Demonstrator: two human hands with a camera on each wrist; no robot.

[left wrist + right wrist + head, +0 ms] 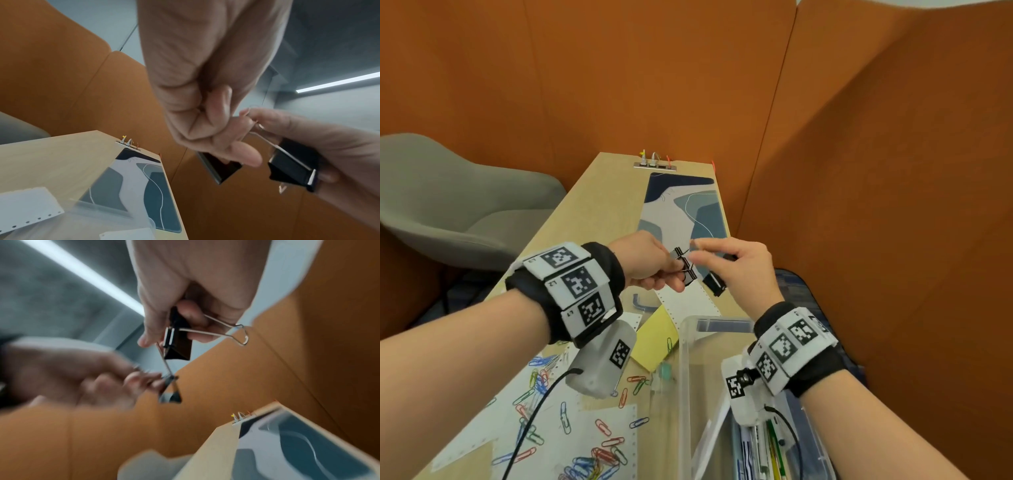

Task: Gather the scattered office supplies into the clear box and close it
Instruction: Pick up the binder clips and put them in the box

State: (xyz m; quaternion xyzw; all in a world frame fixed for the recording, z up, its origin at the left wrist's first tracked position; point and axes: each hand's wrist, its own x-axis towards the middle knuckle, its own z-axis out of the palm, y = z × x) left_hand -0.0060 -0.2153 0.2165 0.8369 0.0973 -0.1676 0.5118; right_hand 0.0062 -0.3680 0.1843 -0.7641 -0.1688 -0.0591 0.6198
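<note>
Both hands are raised above the desk mat (681,205), each holding a black binder clip. My left hand (676,274) pinches one binder clip (687,270), which hangs below its curled fingers (226,146) in the left wrist view. My right hand (697,251) grips a second binder clip (177,340) between thumb and fingers, its wire handles sticking out. The two clips' wire handles meet where the fingertips come together. The clear box (685,346) stands open at the lower middle, near my right wrist, with pens (767,445) inside.
Several coloured paper clips (585,452) lie scattered on white perforated paper at the lower left. Yellow sticky notes (654,337) and another white sheet (688,299) lie beside the box. A grey chair (448,205) stands left. Orange partition walls (859,171) close off the back and right.
</note>
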